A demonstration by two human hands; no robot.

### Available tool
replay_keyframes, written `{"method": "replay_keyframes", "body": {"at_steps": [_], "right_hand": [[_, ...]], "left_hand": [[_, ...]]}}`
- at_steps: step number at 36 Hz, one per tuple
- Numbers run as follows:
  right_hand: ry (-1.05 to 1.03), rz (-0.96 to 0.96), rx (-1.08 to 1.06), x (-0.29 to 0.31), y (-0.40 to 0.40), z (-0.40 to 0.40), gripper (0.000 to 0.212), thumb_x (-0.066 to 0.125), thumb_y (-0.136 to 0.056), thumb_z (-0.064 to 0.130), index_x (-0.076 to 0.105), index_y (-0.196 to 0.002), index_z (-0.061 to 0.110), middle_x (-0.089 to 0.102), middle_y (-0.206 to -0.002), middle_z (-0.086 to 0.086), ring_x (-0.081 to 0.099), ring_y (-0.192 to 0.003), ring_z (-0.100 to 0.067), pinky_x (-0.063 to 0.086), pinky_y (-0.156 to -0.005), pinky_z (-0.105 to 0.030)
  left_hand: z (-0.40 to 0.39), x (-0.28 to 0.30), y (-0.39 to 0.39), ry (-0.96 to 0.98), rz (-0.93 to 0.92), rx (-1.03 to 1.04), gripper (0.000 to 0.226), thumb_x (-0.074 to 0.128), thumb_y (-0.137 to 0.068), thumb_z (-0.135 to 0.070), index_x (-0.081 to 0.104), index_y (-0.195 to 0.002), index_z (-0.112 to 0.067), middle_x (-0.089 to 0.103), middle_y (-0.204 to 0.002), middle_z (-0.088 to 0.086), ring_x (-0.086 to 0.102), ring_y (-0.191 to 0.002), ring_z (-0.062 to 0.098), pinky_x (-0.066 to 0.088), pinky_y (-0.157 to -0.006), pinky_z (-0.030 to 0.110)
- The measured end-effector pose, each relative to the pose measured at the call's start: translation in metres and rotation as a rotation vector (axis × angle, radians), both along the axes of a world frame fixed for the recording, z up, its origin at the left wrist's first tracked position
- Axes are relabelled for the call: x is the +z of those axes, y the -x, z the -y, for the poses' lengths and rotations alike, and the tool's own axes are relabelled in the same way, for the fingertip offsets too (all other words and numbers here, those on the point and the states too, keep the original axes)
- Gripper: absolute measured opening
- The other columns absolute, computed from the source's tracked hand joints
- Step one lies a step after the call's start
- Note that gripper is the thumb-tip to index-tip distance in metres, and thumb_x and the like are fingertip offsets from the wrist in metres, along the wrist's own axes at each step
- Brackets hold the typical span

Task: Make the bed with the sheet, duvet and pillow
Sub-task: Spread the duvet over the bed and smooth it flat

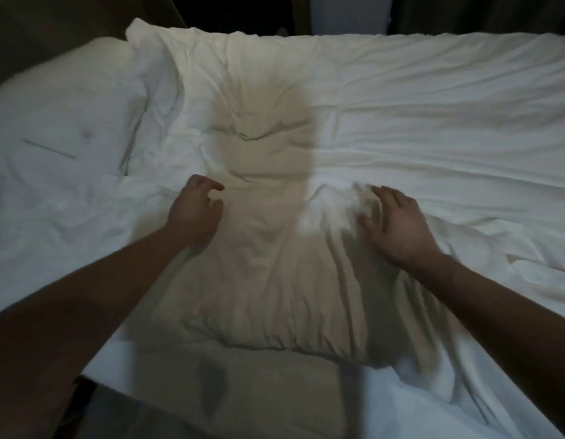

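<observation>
We are looking down on a bed from its near edge. A white pillow (262,236) is lying lengthwise across the middle, running from 12 o'clock toward 6 o'clock, its lower half sitting in shadow. Our left hand (194,210) is hovering at the pillow's 9 o'clock edge, fingers loosely curled and gripping nothing; we cannot tell whether it is touching the fabric. Our right hand (398,226) is lying at the pillow's 3 o'clock edge, fingers spread and straight, holding nothing; its fingertips are blurred, so contact is unclear. A puffy white duvet (62,147) is bunching at 9 o'clock, just beside the pillow. A wrinkled white sheet (449,128) is stretching away toward 3 o'clock, covering the mattress. Dark floor (85,403) is showing at 7 o'clock, below the bed's edge.
</observation>
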State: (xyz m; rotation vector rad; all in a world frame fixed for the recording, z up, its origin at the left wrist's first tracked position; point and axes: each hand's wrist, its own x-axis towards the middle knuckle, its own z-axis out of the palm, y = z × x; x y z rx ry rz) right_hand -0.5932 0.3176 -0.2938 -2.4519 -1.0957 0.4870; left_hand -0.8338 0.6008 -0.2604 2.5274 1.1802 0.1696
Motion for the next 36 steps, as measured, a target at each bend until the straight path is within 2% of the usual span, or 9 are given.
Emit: {"method": "replay_keyframes", "body": {"at_steps": [6,11,15,21,23,25,28,34,36], "right_hand": [[-0.079,-0.143,0.112,0.009,0.074,-0.126,0.066,0.055,-0.094,0.047,0.04,-0.148,0.012,0.04,-0.151,-0.01,0.042,-0.136,-0.028,0.036,-0.11,-0.036],[-0.034,-0.235,0.113,-0.005,0.11,-0.213,0.067,0.056,-0.093,0.051,0.04,-0.148,0.016,0.04,-0.153,-0.006,0.042,-0.138,-0.024,0.035,-0.109,-0.035],[0.221,-0.199,0.172,-0.028,0.122,-0.245,0.078,0.051,-0.087,0.068,0.038,-0.149,0.022,0.045,-0.15,-0.005,0.043,-0.137,-0.025,0.035,-0.108,-0.037],[0.417,-0.199,0.167,-0.052,0.119,-0.241,0.074,0.058,-0.078,0.074,0.057,-0.132,0.023,0.059,-0.135,-0.005,0.054,-0.125,-0.027,0.043,-0.098,-0.036],[0.296,-0.207,0.083,-0.054,0.118,-0.236,0.065,0.064,-0.081,0.064,0.06,-0.13,0.021,0.063,-0.131,-0.006,0.056,-0.122,-0.027,0.044,-0.095,-0.034],[0.122,-0.163,0.032,-0.056,0.118,-0.231,0.04,0.065,-0.084,0.056,0.07,-0.099,0.02,0.071,-0.1,-0.005,0.064,-0.103,-0.028,0.044,-0.075,-0.03],[-0.013,-0.13,0.005,-0.054,0.122,-0.225,0.038,0.063,-0.086,0.052,0.055,-0.071,0.018,0.06,-0.064,0.002,0.063,-0.075,-0.028,0.043,-0.06,-0.034],[-0.309,-0.021,-0.071,-0.013,0.117,-0.227,0.037,0.067,-0.089,0.034,0.046,-0.066,0.014,0.05,-0.057,0.0,0.053,-0.062,-0.025,0.035,-0.057,-0.034],[-0.378,-0.012,-0.121,0.0,0.107,-0.229,0.031,0.066,-0.091,0.033,0.052,-0.072,0.012,0.054,-0.06,-0.002,0.056,-0.062,-0.023,0.042,-0.059,-0.036]], "left_hand": [[-0.115,0.019,0.118,-0.036,-0.38,0.18,0.049,0.065,-0.084,-0.02,0.054,-0.131,-0.016,0.038,-0.14,0.007,0.064,-0.098,0.034,0.047,-0.086,0.04],[-0.191,0.009,0.164,-0.049,-0.433,0.233,0.067,0.069,-0.082,-0.02,0.042,-0.143,-0.013,0.026,-0.152,0.006,0.061,-0.105,0.044,0.047,-0.091,0.047],[-0.233,-0.018,0.174,-0.034,-0.412,0.204,0.078,0.071,-0.084,-0.03,0.03,-0.15,-0.016,0.017,-0.159,0.005,0.056,-0.117,0.047,0.044,-0.097,0.051],[-0.261,-0.045,0.178,0.0,-0.501,0.218,0.099,0.073,-0.08,-0.044,0.01,-0.154,-0.022,0.028,-0.154,0.012,0.046,-0.128,0.045,0.041,-0.101,0.048],[-0.269,-0.049,0.182,-0.018,-0.559,0.204,0.096,0.072,-0.082,-0.046,0.014,-0.153,-0.018,0.035,-0.15,0.015,0.048,-0.128,0.042,0.042,-0.1,0.048],[-0.274,-0.052,0.185,-0.025,-0.617,0.16,0.078,0.069,-0.085,-0.044,0.031,-0.146,-0.014,0.046,-0.143,0.016,0.051,-0.127,0.037,0.044,-0.101,0.046],[-0.273,-0.049,0.188,-0.1,-0.63,0.118,0.036,0.061,-0.093,-0.035,0.055,-0.121,-0.014,0.061,-0.124,0.016,0.058,-0.116,0.034,0.046,-0.095,0.042],[-0.269,-0.009,0.184,-0.553,-0.133,0.005,0.023,0.049,-0.1,-0.03,0.059,-0.096,-0.009,0.057,-0.092,0.021,0.057,-0.068,0.042,0.042,-0.06,0.045],[-0.277,0.017,0.173,-0.651,-0.06,0.04,0.025,0.046,-0.101,-0.033,0.058,-0.097,-0.011,0.055,-0.096,0.019,0.052,-0.068,0.041,0.037,-0.062,0.045]]}}
